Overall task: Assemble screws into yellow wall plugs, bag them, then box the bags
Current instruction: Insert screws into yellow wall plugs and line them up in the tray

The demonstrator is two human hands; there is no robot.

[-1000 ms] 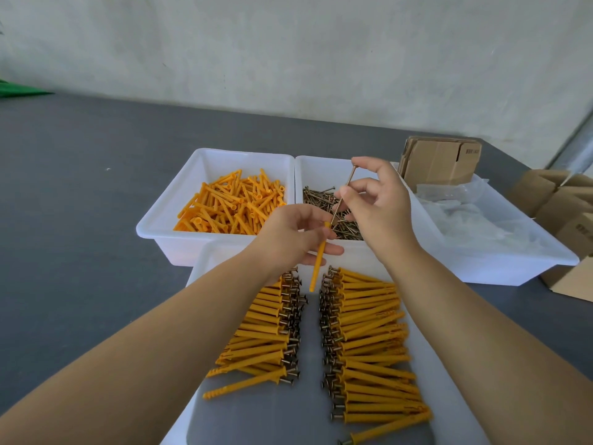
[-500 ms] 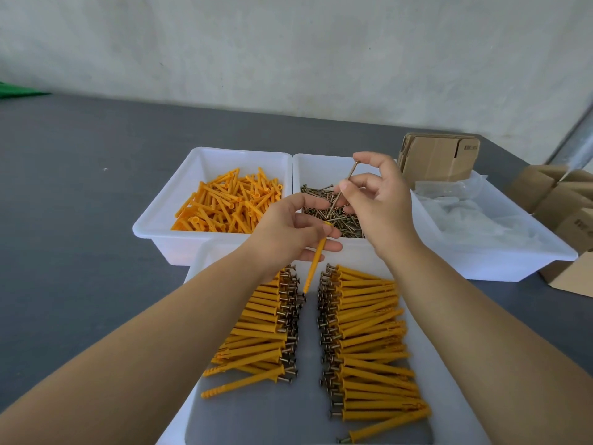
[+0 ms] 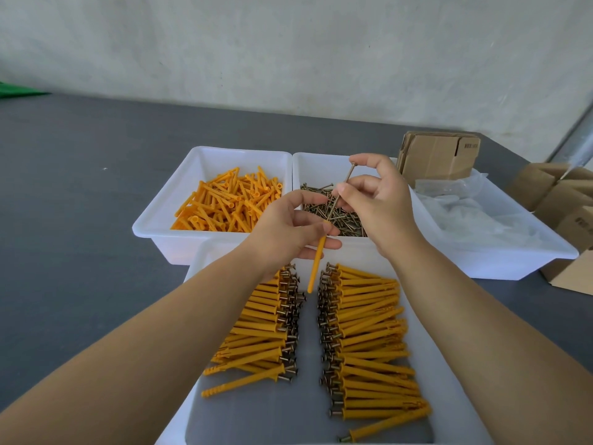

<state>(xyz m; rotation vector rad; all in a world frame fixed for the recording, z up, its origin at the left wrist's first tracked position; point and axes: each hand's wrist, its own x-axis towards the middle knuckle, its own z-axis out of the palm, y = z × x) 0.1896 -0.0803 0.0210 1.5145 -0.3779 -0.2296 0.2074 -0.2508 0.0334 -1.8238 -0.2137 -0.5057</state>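
The right hand (image 3: 377, 203) tilted its screw (image 3: 340, 192) and lowered the tip to the yellow plug (image 3: 316, 266) mouth at 7 o'clock.

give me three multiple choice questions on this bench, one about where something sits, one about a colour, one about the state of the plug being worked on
1. Where is the bin of loose screws?
A. right of the bin of loose plugs
B. left of it
C. on the cardboard boxes

2. What colour are the wall plugs?
A. blue
B. yellow-orange
C. grey

3. What is the state of the plug in the left hand?
A. lying in the near tray
B. sealed in a bag
C. held upright-ish while the right hand brings a screw to its top end

Answers:
1 A, the two white bins stand side by side, screws on the right.
2 B, every plug shows yellow-orange.
3 C, the left hand grips the plug and the screw's tip sits at the plug's mouth; most of the shank is still out.
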